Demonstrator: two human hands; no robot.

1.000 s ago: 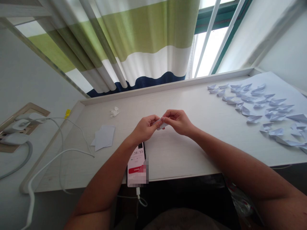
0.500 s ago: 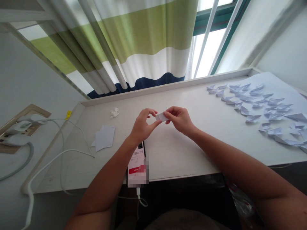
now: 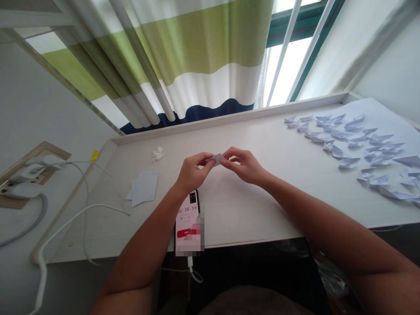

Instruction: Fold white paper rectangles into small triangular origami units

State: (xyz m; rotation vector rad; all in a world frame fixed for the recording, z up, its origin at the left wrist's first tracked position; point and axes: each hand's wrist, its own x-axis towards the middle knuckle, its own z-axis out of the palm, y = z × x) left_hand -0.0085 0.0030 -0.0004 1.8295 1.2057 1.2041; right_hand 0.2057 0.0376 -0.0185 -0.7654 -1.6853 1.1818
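Note:
A small folded piece of white paper (image 3: 217, 159) is held up above the white desk (image 3: 229, 210), between my two hands. My left hand (image 3: 197, 170) pinches its left side with thumb and fingers. The fingertips of my right hand (image 3: 243, 164) close on its right edge. Below my left wrist lies a phone (image 3: 187, 221) whose screen shows a running timer. To the left rests a short stack of white paper sheets (image 3: 144, 188).
Many folded paper boats (image 3: 348, 142) spread over the desk's right side. A crumpled paper scrap (image 3: 158, 153) lies at the back left. White cables (image 3: 82, 210) run from the wall socket (image 3: 33, 175) across the left edge. A striped curtain (image 3: 197, 48) hangs behind.
The folded paper has turned and been tilted, and my left fingers have drawn in closer around it. The timer has advanced by one second. The view has shifted slightly.

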